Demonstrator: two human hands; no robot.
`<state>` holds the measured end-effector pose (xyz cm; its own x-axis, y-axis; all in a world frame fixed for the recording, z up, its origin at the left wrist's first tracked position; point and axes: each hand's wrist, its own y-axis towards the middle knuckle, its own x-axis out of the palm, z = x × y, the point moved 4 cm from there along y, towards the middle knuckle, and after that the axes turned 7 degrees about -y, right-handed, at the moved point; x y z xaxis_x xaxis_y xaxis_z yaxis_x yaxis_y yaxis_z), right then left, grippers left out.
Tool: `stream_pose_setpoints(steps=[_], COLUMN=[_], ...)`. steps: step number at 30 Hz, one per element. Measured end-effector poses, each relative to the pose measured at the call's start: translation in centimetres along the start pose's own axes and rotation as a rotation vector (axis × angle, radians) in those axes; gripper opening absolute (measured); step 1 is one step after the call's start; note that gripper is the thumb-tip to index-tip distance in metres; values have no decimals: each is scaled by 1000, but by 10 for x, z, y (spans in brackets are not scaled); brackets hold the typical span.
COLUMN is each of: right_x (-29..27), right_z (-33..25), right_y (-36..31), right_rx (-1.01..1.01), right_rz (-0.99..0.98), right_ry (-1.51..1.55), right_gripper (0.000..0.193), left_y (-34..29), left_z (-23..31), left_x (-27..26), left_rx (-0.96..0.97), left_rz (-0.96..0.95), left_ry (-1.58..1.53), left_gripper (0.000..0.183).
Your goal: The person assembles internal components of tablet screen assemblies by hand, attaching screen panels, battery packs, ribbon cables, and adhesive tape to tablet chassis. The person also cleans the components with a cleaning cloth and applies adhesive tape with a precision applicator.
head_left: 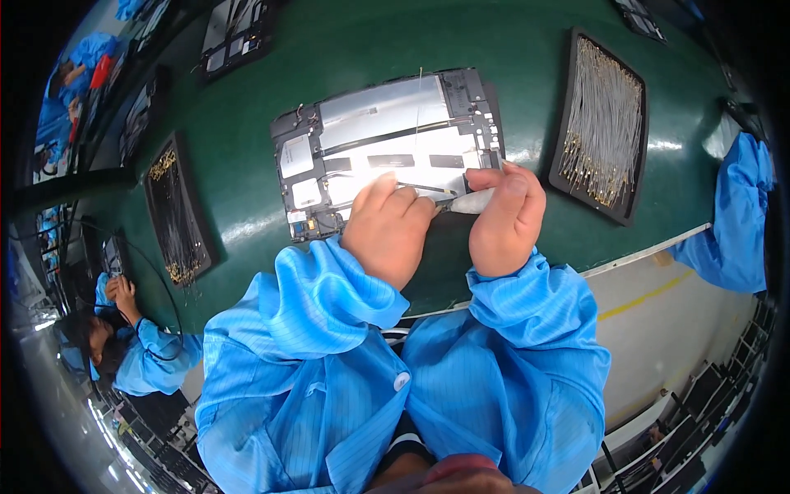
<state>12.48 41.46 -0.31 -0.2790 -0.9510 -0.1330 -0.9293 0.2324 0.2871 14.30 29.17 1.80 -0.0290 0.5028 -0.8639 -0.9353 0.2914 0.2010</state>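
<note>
An opened tablet-like device point(383, 99) lies tilted on the green table, its silver panels, dark frame and small boards exposed. My left hand point(387, 226) rests over its near edge, fingers bent and pressed together; whatever its fingertips pinch is hidden. In my right hand point(506, 218), the thumb and fingers close on a white tapered tool point(471, 202), possibly wrapped tweezers. The tool's dark tip points left, close to my left fingertips at the device's near edge. A thin cable point(420, 103) runs across the far part of the device and sticks out past its edge.
A black tray point(556, 165) of grey cables with gold ends stands to the right. Another tray point(204, 235) at the left holds dark cables. A similar device point(234, 37) lies at the far left. Co-workers in blue point(156, 354) sit left, and a blue sleeve point(736, 222) shows at right.
</note>
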Motion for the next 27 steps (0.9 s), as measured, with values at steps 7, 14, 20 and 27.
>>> stream_pose_setpoints(steps=[7, 14, 20, 27], right_x=[3, 29, -1, 4], right_z=[-11, -38, -2, -4], right_y=[7, 10, 5, -1], right_rx=[-43, -388, -88, -117], right_rz=[-131, -401, -45, -53], right_ry=[-171, -576, -115, -23], right_gripper=[12, 10, 15, 16], left_y=[-1, -8, -5, -4], left_z=[-2, -6, -3, -5], left_x=[1, 4, 0, 1], left_rx=[36, 95, 7, -2], left_rz=[23, 44, 37, 43], left_ry=[-34, 0, -53, -32], left_gripper=[19, 19, 17, 15])
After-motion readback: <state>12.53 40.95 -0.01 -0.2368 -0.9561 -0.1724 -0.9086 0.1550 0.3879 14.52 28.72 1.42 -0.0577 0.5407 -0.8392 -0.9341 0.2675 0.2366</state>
